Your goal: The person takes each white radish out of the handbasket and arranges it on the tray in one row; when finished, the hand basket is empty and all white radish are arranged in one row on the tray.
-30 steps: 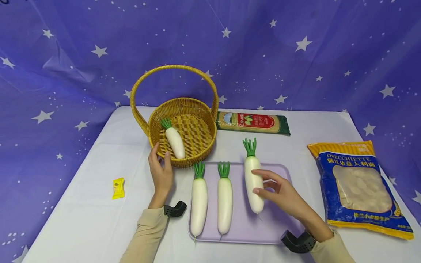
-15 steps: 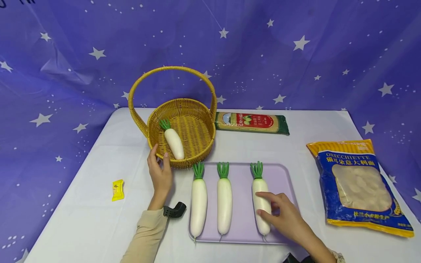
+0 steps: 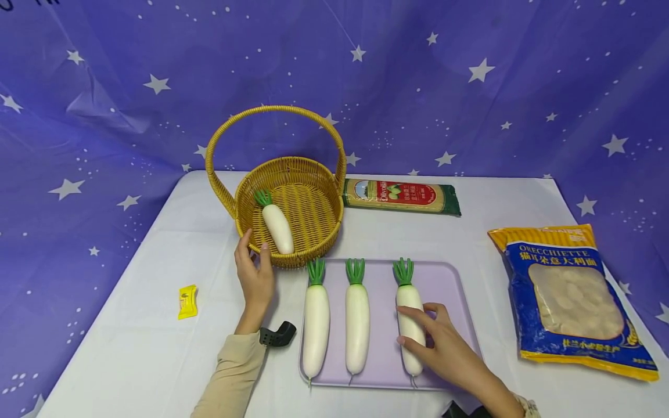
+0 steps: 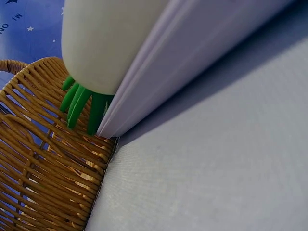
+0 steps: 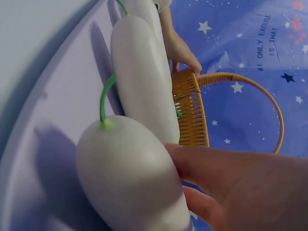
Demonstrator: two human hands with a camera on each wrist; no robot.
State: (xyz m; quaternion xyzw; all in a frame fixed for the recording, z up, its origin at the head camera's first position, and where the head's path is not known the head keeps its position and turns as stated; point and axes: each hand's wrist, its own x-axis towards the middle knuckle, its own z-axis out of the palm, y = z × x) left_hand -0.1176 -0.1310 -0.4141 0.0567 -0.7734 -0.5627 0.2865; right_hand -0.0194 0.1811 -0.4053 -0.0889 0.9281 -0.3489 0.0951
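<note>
Two white radishes with green tops, one at the left [image 3: 316, 331] and one in the middle [image 3: 358, 330], lie on a lilac tray [image 3: 384, 348]. My right hand [image 3: 444, 342] holds a third radish [image 3: 411, 299] at the tray's right side, thumb and fingers across its body. In the right wrist view, the thumb [image 5: 197, 163] presses against this radish [image 5: 130, 168]. My left hand [image 3: 256, 284] rests at the front left rim of a wicker basket [image 3: 319, 247], fingers fairly straight. Inside the basket lies another white radish [image 3: 279, 228].
Behind the tray is a green and red pasta packet [image 3: 402, 196], beside the basket. To the right lies a blue and yellow orecchiette bag [image 3: 572, 299]. A small yellow wrapped candy [image 3: 187, 302] sits on the left. The basket's tall handle [image 3: 277, 108] arches above it.
My right hand has lowered its radish toward me onto the tray's right side, then shifted it slightly left. My left hand has stayed at the basket.
</note>
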